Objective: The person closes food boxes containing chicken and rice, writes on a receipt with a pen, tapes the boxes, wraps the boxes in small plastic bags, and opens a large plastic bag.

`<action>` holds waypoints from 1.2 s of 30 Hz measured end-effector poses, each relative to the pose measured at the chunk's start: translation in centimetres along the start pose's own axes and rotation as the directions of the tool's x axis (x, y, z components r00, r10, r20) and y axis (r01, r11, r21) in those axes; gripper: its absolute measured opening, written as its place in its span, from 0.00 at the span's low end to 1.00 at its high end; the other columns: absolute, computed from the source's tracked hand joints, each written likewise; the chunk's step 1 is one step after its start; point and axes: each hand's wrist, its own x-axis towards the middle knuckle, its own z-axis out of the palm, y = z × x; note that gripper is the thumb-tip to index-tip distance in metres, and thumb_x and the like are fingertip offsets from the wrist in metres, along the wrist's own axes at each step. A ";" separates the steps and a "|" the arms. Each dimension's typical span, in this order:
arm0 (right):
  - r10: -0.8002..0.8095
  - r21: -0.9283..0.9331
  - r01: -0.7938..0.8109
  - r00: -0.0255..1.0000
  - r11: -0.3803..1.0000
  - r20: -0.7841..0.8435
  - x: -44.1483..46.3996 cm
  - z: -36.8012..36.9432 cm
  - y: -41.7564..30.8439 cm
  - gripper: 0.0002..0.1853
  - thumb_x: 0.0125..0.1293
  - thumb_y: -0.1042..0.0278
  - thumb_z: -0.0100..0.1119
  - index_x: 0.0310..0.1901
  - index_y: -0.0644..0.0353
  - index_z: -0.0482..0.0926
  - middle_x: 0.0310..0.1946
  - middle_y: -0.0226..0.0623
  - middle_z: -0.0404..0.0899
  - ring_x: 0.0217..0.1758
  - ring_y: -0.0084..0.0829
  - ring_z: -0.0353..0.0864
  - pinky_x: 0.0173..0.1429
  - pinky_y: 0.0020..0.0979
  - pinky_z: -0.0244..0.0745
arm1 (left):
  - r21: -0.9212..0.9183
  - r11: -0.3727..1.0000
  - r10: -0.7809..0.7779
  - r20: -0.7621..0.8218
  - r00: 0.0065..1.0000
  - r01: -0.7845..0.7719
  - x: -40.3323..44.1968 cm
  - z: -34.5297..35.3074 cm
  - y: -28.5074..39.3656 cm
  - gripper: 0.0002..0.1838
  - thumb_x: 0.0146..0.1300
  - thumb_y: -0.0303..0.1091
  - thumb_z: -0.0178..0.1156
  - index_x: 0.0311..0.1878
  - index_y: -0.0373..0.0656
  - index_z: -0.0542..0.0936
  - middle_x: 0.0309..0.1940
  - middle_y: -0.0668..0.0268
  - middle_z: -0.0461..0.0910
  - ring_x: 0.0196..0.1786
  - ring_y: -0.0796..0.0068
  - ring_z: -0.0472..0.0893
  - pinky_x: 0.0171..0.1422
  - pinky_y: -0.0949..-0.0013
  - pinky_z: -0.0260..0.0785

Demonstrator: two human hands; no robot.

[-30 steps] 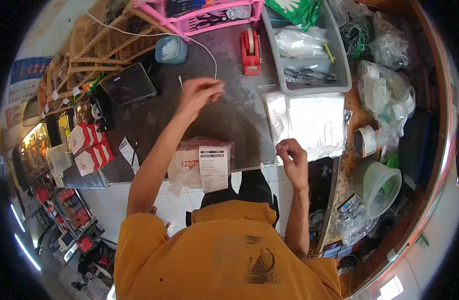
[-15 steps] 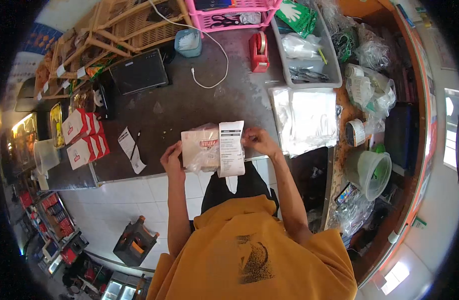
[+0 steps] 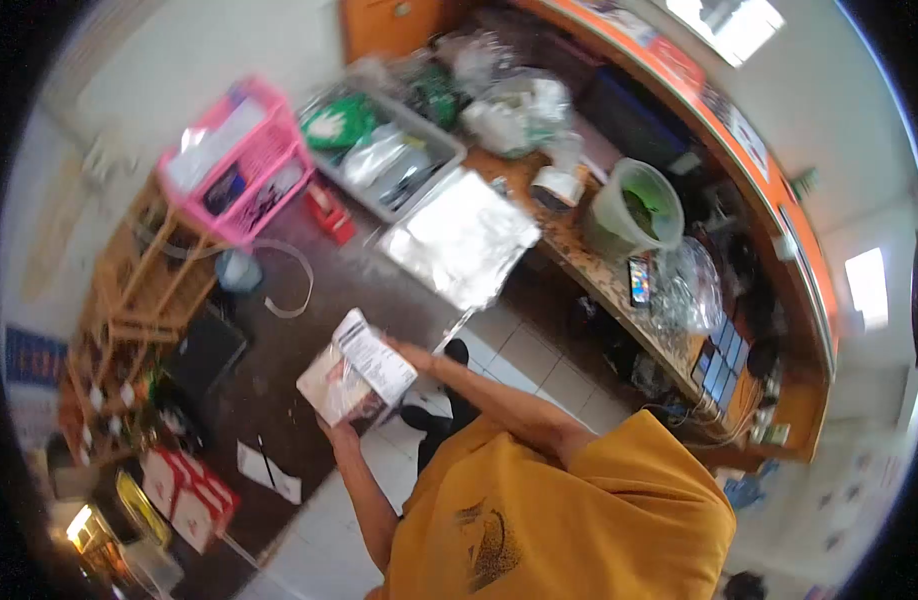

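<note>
A wrapped package [image 3: 331, 388] in clear plastic is between my two hands near the dark table's front edge, tilted in view. A white printed slip [image 3: 374, 357] lies on its upper right side. My left hand [image 3: 339, 433] holds the package from below at its lower edge, its fingers mostly hidden under it. My right hand [image 3: 411, 357] grips the right side, at the slip's edge, with fingertips partly covered by the slip. A stack of clear plastic bags [image 3: 462, 240] lies beyond my right hand.
A grey bin [image 3: 449, 155] with a green packet, a red tape dispenser [image 3: 329, 213], a pink rack [image 3: 241, 235] and a white cable stand at the back. Red-and-white boxes [image 3: 187, 497] and a paper with a pen [image 3: 269, 473] are at left. A clear tub [image 3: 604, 215] is at right.
My hands reached the package from apart and now hold it, slip on top. The camera view has turned, so the table and surroundings appear rotated.
</note>
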 end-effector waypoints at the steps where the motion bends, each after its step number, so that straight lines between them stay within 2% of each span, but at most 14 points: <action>1: -0.006 0.076 0.003 0.999 0.997 0.037 -1.6 -0.1 -0.5 0.27 0.76 0.40 0.49 0.59 0.55 0.81 0.49 0.34 0.84 0.48 0.27 0.79 0.53 0.34 0.75 | -0.047 0.998 -0.033 0.047 0.998 0.035 1.6 -1.7 -1.9 0.27 0.76 0.44 0.49 0.74 0.44 0.67 0.68 0.61 0.73 0.66 0.60 0.77 0.65 0.53 0.75; 3: -0.017 0.217 -0.005 0.995 0.976 0.100 -4.9 -1.7 -1.3 0.27 0.76 0.41 0.48 0.61 0.56 0.78 0.51 0.35 0.82 0.51 0.28 0.78 0.56 0.34 0.73 | -0.139 0.990 -0.009 0.035 0.999 0.013 -2.5 2.7 1.9 0.30 0.77 0.50 0.46 0.76 0.46 0.63 0.72 0.61 0.69 0.69 0.58 0.74 0.67 0.51 0.73; 5: -0.016 0.349 -0.025 0.993 0.937 0.114 -8.4 -5.0 -1.5 0.27 0.77 0.43 0.47 0.64 0.57 0.75 0.54 0.35 0.81 0.54 0.28 0.77 0.59 0.34 0.72 | -0.059 0.995 -0.075 0.035 0.997 0.077 -6.1 6.7 4.4 0.32 0.77 0.55 0.41 0.77 0.47 0.63 0.73 0.62 0.68 0.72 0.57 0.72 0.70 0.48 0.70; 8: -0.005 0.525 -0.033 0.997 0.850 0.070 -13.1 -10.7 -1.3 0.28 0.78 0.44 0.46 0.67 0.58 0.71 0.58 0.36 0.79 0.58 0.29 0.76 0.64 0.35 0.69 | -0.073 0.992 -0.093 0.155 0.984 0.105 -5.0 8.9 0.7 0.33 0.78 0.58 0.37 0.77 0.50 0.63 0.73 0.65 0.68 0.74 0.62 0.69 0.76 0.50 0.61; 11: 0.034 0.669 -0.010 0.999 0.744 -0.023 -16.7 -17.2 -0.5 0.29 0.79 0.46 0.44 0.71 0.59 0.67 0.61 0.37 0.77 0.63 0.30 0.75 0.68 0.35 0.67 | 0.085 0.963 -0.267 0.202 0.942 0.255 -7.8 21.9 5.6 0.33 0.78 0.58 0.38 0.77 0.49 0.63 0.72 0.65 0.69 0.73 0.64 0.70 0.75 0.54 0.62; 15: 0.084 0.783 0.097 0.979 0.614 -0.187 -18.8 -26.3 -0.7 0.31 0.80 0.48 0.43 0.75 0.61 0.61 0.67 0.38 0.75 0.68 0.31 0.73 0.74 0.35 0.63 | 0.284 0.937 -0.311 0.416 0.855 0.202 -3.2 38.2 7.7 0.33 0.78 0.57 0.41 0.76 0.45 0.65 0.71 0.64 0.70 0.72 0.67 0.70 0.74 0.60 0.62; 20: 0.120 0.855 0.330 0.906 0.401 -0.406 -16.1 -36.9 0.2 0.27 0.80 0.53 0.43 0.72 0.61 0.67 0.68 0.38 0.74 0.68 0.31 0.74 0.73 0.36 0.67 | 0.441 0.881 -0.429 0.585 0.688 0.174 4.2 56.5 5.1 0.30 0.78 0.54 0.42 0.74 0.44 0.68 0.66 0.65 0.76 0.69 0.69 0.73 0.74 0.63 0.62; 21: 0.102 0.833 0.362 0.893 0.418 -0.439 -14.7 -38.3 2.2 0.31 0.79 0.46 0.42 0.74 0.58 0.66 0.68 0.36 0.74 0.68 0.30 0.74 0.72 0.35 0.67 | 0.460 0.869 -0.458 0.610 0.647 0.182 6.1 58.6 3.0 0.31 0.78 0.54 0.41 0.73 0.44 0.69 0.66 0.65 0.76 0.69 0.69 0.73 0.74 0.63 0.60; 22: 0.117 0.825 0.379 0.879 0.420 -0.463 -13.9 -39.7 2.9 0.29 0.80 0.49 0.43 0.73 0.59 0.67 0.67 0.35 0.75 0.67 0.30 0.74 0.72 0.36 0.67 | 0.508 0.844 -0.489 0.598 0.635 0.172 7.3 60.7 1.9 0.31 0.79 0.55 0.41 0.73 0.43 0.69 0.67 0.65 0.76 0.70 0.69 0.72 0.75 0.63 0.59; 26: 0.312 0.881 0.342 0.841 0.327 -0.442 -11.5 -45.0 1.9 0.27 0.79 0.51 0.44 0.72 0.57 0.68 0.67 0.33 0.75 0.68 0.29 0.73 0.72 0.36 0.66 | 0.660 0.740 -0.571 0.520 0.636 0.125 10.2 66.4 -1.4 0.32 0.79 0.56 0.40 0.72 0.42 0.71 0.68 0.64 0.75 0.71 0.69 0.70 0.76 0.63 0.56; 28: 0.309 0.895 0.337 0.853 0.293 -0.422 -9.7 -46.6 2.9 0.27 0.79 0.51 0.44 0.73 0.56 0.67 0.67 0.31 0.75 0.68 0.28 0.73 0.72 0.36 0.66 | 0.719 0.687 -0.572 0.444 0.690 0.108 11.5 68.1 -2.7 0.31 0.78 0.55 0.39 0.70 0.42 0.74 0.69 0.64 0.75 0.71 0.69 0.71 0.75 0.63 0.57; 31: 0.210 0.857 0.439 0.842 0.269 -0.498 -5.2 -47.0 6.2 0.29 0.79 0.50 0.45 0.75 0.53 0.64 0.67 0.31 0.74 0.70 0.29 0.71 0.73 0.36 0.64 | 0.629 0.745 -0.593 0.472 0.652 0.222 15.7 68.9 -4.9 0.31 0.78 0.54 0.39 0.70 0.43 0.74 0.68 0.64 0.75 0.70 0.69 0.72 0.75 0.62 0.58; 34: 0.147 0.821 0.515 0.818 0.246 -0.556 -2.5 -48.1 6.3 0.32 0.78 0.50 0.46 0.79 0.52 0.57 0.73 0.35 0.67 0.74 0.31 0.68 0.75 0.35 0.62 | 0.539 0.824 -0.494 0.529 0.690 0.176 19.2 70.0 -7.2 0.28 0.77 0.52 0.42 0.70 0.44 0.74 0.67 0.64 0.77 0.67 0.69 0.75 0.71 0.60 0.64; 36: 0.157 0.768 0.536 0.775 0.351 -0.612 -1.5 -48.1 6.5 0.33 0.79 0.48 0.45 0.80 0.51 0.54 0.75 0.34 0.63 0.76 0.32 0.64 0.77 0.36 0.60 | 0.560 0.788 -0.539 0.429 0.725 0.254 20.6 70.4 -7.4 0.28 0.77 0.50 0.44 0.70 0.44 0.72 0.68 0.64 0.75 0.68 0.67 0.75 0.73 0.60 0.64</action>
